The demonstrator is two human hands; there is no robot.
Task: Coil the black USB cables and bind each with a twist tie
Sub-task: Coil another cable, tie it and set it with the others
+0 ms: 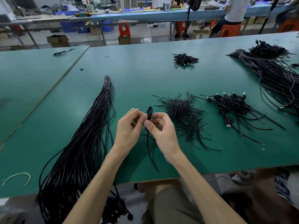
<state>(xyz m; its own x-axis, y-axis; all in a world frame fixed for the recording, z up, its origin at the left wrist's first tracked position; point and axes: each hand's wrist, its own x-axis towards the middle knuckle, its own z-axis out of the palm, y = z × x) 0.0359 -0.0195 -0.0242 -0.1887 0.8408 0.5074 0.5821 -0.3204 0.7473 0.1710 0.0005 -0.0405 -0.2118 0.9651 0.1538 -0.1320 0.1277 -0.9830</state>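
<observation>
Above the green table (145,75), my left hand (129,128) and my right hand (160,128) pinch one black USB cable (149,113) between them. A small loop of it sticks up above my fingertips, and its tail (150,152) hangs down onto the table toward the front edge. Just right of my hands lies a loose pile of black twist ties (182,113). A long bundle of uncoiled black cables (84,143) stretches along my left and drops over the table's front edge. Whether a tie is on the held cable is hidden by my fingers.
Bound cables with USB plugs (234,105) lie to the right, a small heap (185,59) sits farther back, and a large cable bundle (271,73) fills the far right. A white curved strip (17,177) lies at the front left. A seated person (233,12) works at the bench behind.
</observation>
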